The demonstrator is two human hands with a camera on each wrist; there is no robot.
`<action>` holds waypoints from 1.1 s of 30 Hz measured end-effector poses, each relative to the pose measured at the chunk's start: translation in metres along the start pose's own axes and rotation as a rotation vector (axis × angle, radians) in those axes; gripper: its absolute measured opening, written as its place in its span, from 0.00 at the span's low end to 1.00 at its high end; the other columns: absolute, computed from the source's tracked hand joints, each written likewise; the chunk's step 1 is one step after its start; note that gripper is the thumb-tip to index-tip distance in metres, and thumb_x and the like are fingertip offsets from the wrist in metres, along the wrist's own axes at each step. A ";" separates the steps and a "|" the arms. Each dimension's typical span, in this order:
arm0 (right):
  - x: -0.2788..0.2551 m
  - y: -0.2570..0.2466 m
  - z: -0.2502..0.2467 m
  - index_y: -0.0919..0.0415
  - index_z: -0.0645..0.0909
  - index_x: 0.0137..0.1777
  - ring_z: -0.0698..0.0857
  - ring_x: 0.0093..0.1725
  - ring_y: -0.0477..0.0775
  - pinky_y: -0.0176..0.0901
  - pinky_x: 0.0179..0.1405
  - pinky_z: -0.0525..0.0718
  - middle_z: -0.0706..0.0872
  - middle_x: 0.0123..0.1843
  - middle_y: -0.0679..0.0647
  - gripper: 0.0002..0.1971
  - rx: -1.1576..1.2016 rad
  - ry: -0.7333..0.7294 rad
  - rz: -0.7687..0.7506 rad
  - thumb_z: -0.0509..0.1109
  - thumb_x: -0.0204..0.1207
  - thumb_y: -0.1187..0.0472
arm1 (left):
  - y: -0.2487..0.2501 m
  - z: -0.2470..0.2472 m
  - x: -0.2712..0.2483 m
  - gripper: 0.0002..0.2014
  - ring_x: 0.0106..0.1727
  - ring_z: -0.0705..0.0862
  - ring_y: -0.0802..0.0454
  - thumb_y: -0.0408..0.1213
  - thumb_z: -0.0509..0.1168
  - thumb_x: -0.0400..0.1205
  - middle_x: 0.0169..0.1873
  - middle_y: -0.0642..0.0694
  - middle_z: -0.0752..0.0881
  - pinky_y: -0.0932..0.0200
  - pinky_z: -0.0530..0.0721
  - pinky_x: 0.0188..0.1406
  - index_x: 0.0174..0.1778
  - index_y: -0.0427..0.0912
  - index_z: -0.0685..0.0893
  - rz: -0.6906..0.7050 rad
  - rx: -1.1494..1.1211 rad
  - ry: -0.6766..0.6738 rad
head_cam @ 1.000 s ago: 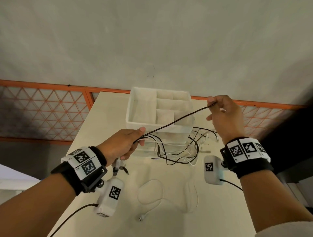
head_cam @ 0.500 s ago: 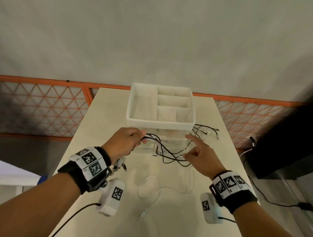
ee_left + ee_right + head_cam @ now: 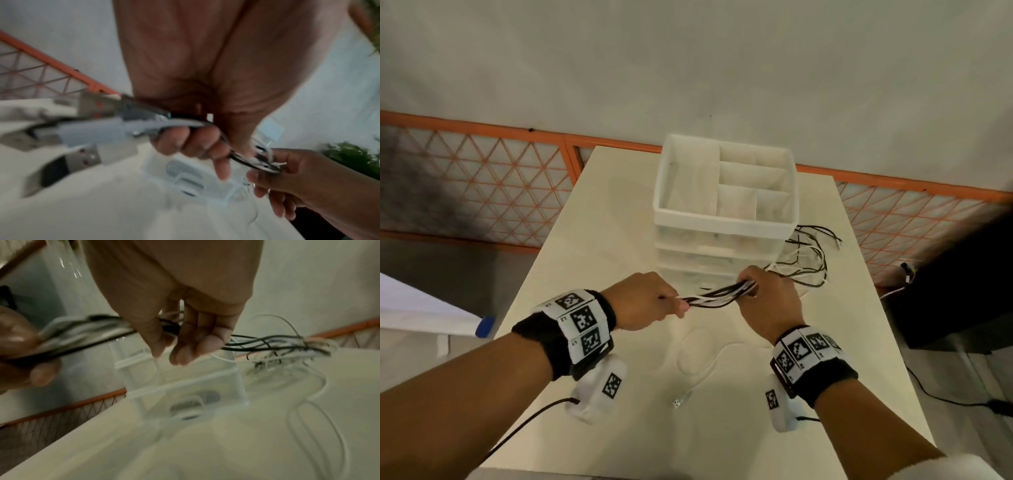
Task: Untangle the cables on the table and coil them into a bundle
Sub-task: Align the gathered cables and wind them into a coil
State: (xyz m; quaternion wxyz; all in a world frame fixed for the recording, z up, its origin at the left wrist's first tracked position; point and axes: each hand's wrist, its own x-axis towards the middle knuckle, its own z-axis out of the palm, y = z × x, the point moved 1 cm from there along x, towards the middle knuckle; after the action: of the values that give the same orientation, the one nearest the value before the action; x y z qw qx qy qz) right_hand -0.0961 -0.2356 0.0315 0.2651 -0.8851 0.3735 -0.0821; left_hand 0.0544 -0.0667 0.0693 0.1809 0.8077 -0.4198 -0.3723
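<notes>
Pale plaster wall and an orange lattice railing point(image 3: 482, 192) backed a cream tabletop point(image 3: 599, 240), smooth and matte. On it stood a translucent white plastic drawer organiser point(image 3: 726, 219), its top tray divided into compartments.

Both hands were held above the tabletop just in front of the organiser. The left hand point(image 3: 650, 301) was curled round one end of a cable bundle point(image 3: 719, 295), a mix of thin black and white round-jacketed leads; in the left wrist view, several USB plugs point(image 3: 86, 129) with metal shells stuck out behind that fist. The right hand point(image 3: 767, 301) gripped the same bundle a short way along, thumb and fingers point(image 3: 197, 340) closed loosely over it.

Between the hands the bundle ran roughly left to right, nearly straight. Past the right hand the leads fanned into loose, limp loops point(image 3: 808, 260) lying on the tabletop beside the organiser's right side. The slack therefore lay to the right and beyond, nearer the right hand, which seemed best placed to gather it.

A separate thin white cable point(image 3: 698, 363) lay looped on the tabletop below the hands, ungripped.
</notes>
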 end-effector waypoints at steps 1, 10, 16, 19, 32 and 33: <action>-0.004 0.004 0.010 0.41 0.81 0.54 0.88 0.46 0.55 0.49 0.49 0.86 0.89 0.41 0.45 0.12 0.038 -0.077 -0.003 0.73 0.73 0.56 | -0.005 0.004 0.003 0.15 0.24 0.74 0.62 0.51 0.62 0.86 0.26 0.55 0.78 0.75 0.69 0.22 0.41 0.50 0.90 -0.036 0.028 0.047; -0.042 0.031 0.061 0.42 0.87 0.48 0.84 0.44 0.47 0.49 0.54 0.87 0.84 0.44 0.41 0.08 -0.111 -0.571 -0.181 0.76 0.70 0.54 | -0.032 0.018 0.009 0.20 0.29 0.75 0.52 0.55 0.63 0.83 0.28 0.49 0.78 0.57 0.70 0.30 0.36 0.42 0.80 -0.216 -0.099 0.178; -0.049 0.039 0.083 0.42 0.87 0.53 0.84 0.52 0.52 0.41 0.52 0.82 0.83 0.49 0.43 0.13 -0.227 -0.628 -0.097 0.78 0.71 0.58 | -0.018 0.021 0.008 0.17 0.20 0.65 0.51 0.50 0.67 0.83 0.21 0.48 0.69 0.64 0.66 0.20 0.36 0.40 0.80 -0.224 -0.377 0.135; -0.045 0.040 0.085 0.45 0.88 0.49 0.80 0.46 0.50 0.39 0.44 0.73 0.79 0.45 0.42 0.06 -0.297 -0.604 -0.146 0.76 0.73 0.53 | -0.012 0.022 0.008 0.15 0.22 0.65 0.51 0.47 0.67 0.83 0.23 0.47 0.69 0.64 0.65 0.20 0.37 0.40 0.79 -0.216 -0.448 0.125; -0.044 0.056 0.090 0.50 0.86 0.54 0.80 0.62 0.53 0.43 0.56 0.72 0.84 0.59 0.45 0.07 -0.321 -0.436 -0.320 0.71 0.78 0.56 | -0.011 0.022 0.008 0.13 0.35 0.74 0.45 0.46 0.66 0.83 0.29 0.43 0.79 0.59 0.71 0.26 0.41 0.39 0.81 -0.199 -0.504 0.077; -0.045 0.056 0.091 0.50 0.85 0.55 0.80 0.61 0.54 0.44 0.55 0.72 0.84 0.59 0.46 0.08 -0.313 -0.414 -0.343 0.71 0.77 0.57 | -0.011 0.022 0.008 0.13 0.35 0.74 0.45 0.46 0.66 0.83 0.29 0.43 0.79 0.59 0.71 0.26 0.41 0.39 0.81 -0.200 -0.503 0.076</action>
State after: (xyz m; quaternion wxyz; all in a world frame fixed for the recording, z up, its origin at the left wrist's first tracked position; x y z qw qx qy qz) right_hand -0.1312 -0.1990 -0.0731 0.1784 -0.9632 0.1649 0.1148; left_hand 0.0465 -0.0662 0.0448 0.3537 0.7883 -0.2251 -0.4503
